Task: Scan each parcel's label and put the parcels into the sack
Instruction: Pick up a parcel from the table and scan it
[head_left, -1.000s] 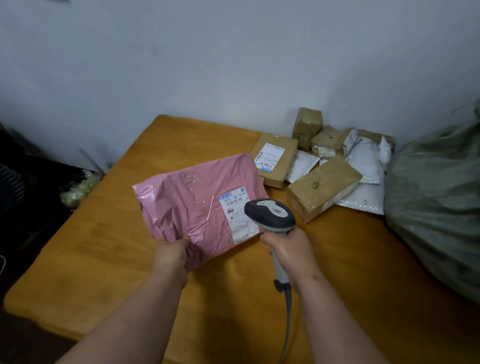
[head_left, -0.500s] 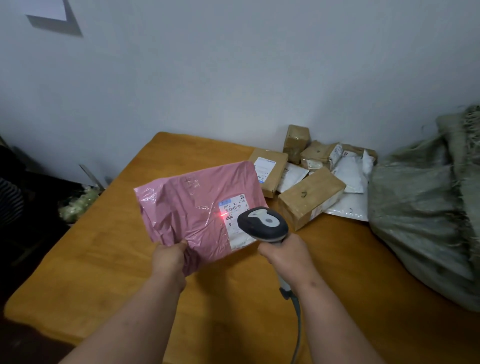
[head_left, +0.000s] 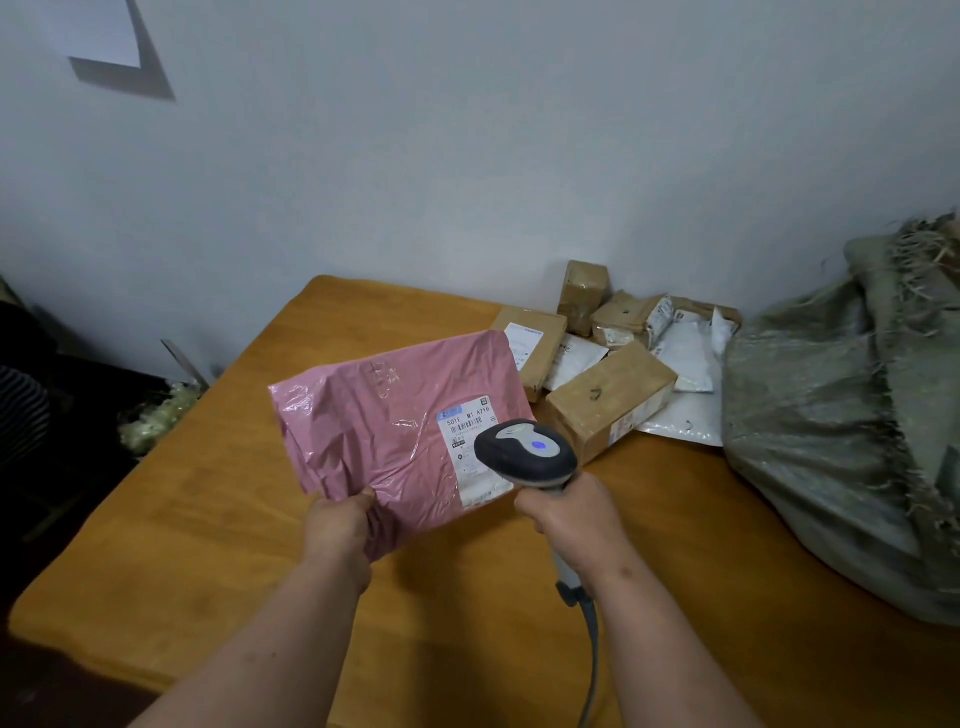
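Observation:
My left hand (head_left: 340, 525) grips the near edge of a pink plastic parcel (head_left: 384, 415), holding it tilted above the wooden table (head_left: 208, 519). A white label (head_left: 467, 421) sits on the parcel's right side. My right hand (head_left: 569, 514) grips the handle of a grey and black barcode scanner (head_left: 524, 454), whose head covers part of the label; a blue light glows on its top. A grey-green woven sack (head_left: 841, 415) lies at the table's right.
Several brown boxes (head_left: 610, 397) and white mailers (head_left: 685, 358) are piled at the table's back right, against the wall. The scanner cable (head_left: 592, 660) runs down toward me. Dark clutter lies beyond the table's left edge.
The red scan spot seen on the label half a second ago is gone, and a blue light now shows on the scanner. The camera view has lifted, showing more wall.

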